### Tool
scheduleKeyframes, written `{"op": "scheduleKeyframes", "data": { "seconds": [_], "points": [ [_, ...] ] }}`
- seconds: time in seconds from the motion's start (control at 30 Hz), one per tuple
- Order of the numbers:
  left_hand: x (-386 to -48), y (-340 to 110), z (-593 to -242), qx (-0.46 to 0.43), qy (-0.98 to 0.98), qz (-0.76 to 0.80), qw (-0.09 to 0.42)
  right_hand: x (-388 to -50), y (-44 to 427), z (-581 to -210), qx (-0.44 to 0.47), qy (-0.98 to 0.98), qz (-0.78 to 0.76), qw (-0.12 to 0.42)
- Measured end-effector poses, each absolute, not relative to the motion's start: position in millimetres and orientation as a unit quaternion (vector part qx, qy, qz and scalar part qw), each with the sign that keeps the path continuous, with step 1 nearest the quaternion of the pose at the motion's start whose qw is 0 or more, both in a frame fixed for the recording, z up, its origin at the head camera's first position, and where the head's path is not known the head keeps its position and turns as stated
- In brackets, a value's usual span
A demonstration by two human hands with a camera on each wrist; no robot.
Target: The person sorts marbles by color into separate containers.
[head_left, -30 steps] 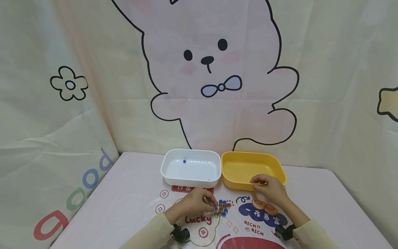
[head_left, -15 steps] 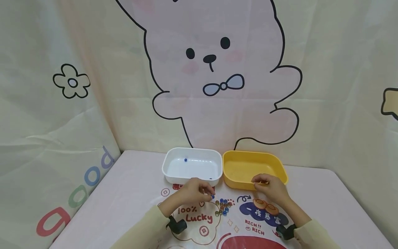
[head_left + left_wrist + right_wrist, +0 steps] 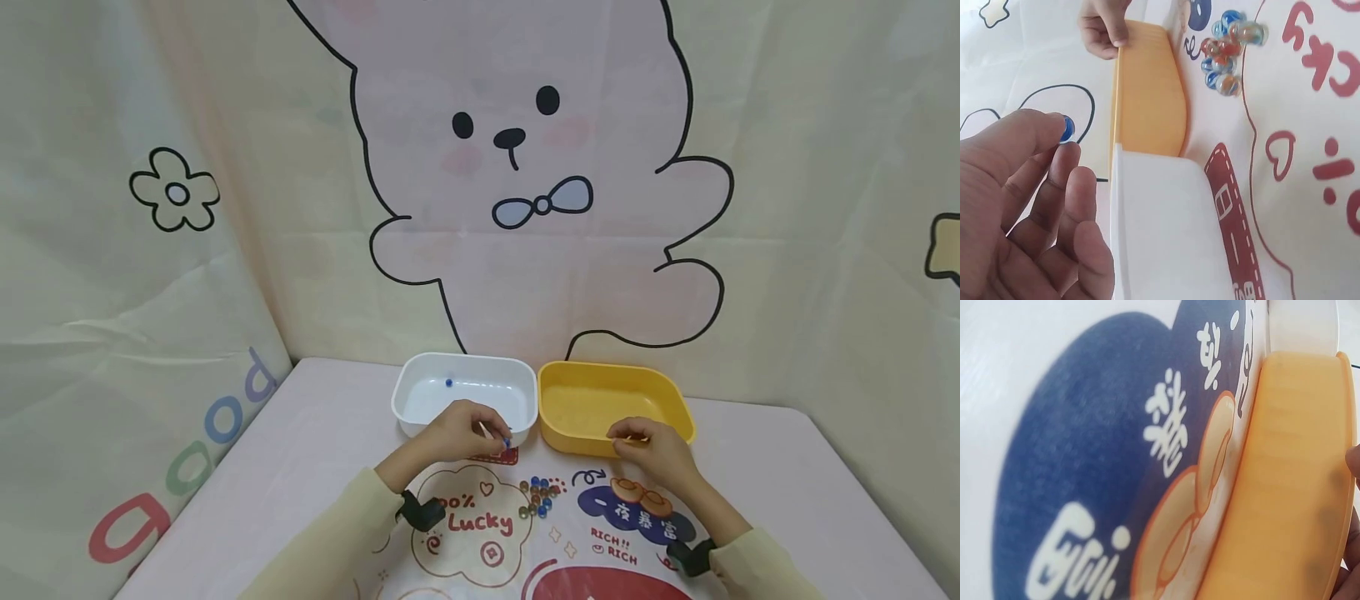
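My left hand (image 3: 461, 429) pinches a blue marble (image 3: 1068, 128) between thumb and fingertips, at the front right rim of the white tub (image 3: 420, 423). One blue marble (image 3: 448, 383) lies inside that tub; the hand hides part of its floor. My right hand (image 3: 656, 450) grips the front rim of the yellow tub (image 3: 577, 443), its thumb at the rim and its fingers on the inner side, faintly showing through the wall in the right wrist view. A cluster of several blue, brown and greenish glass marbles (image 3: 538, 497) sits on the table in front of the tubs.
Both tubs stand side by side at the back of the table (image 3: 322, 433), close to a hanging cloth backdrop (image 3: 315, 292). The printed tablecloth carries flat lettering and drawings. Each wrist wears a black strap (image 3: 422, 512).
My left hand has lifted the blue marble from beside the cluster and carried it back to the white tub's front rim. The right hand stays on the yellow tub. The view has shifted slightly.
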State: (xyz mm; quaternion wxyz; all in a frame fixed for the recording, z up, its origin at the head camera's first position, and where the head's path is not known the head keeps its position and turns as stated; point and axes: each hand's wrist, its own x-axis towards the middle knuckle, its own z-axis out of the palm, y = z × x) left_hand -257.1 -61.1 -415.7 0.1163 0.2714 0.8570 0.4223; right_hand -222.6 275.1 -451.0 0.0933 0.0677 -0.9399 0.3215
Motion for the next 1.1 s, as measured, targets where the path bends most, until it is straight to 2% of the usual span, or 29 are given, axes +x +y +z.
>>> {"op": "scheduleKeyframes", "data": {
  "seconds": [0.47, 1.1],
  "points": [
    [-280.6, -72.2, -401.3, 0.271, 0.862, 0.422, 0.071, -224.1, 276.0, -451.9, 0.067, -0.939, 0.323, 0.096],
    [-317.0, -86.9, -417.9, 0.227, 0.860, 0.451, 0.077, -222.6, 275.7, -451.7, 0.070, -0.937, 0.325, 0.105]
  ]
}}
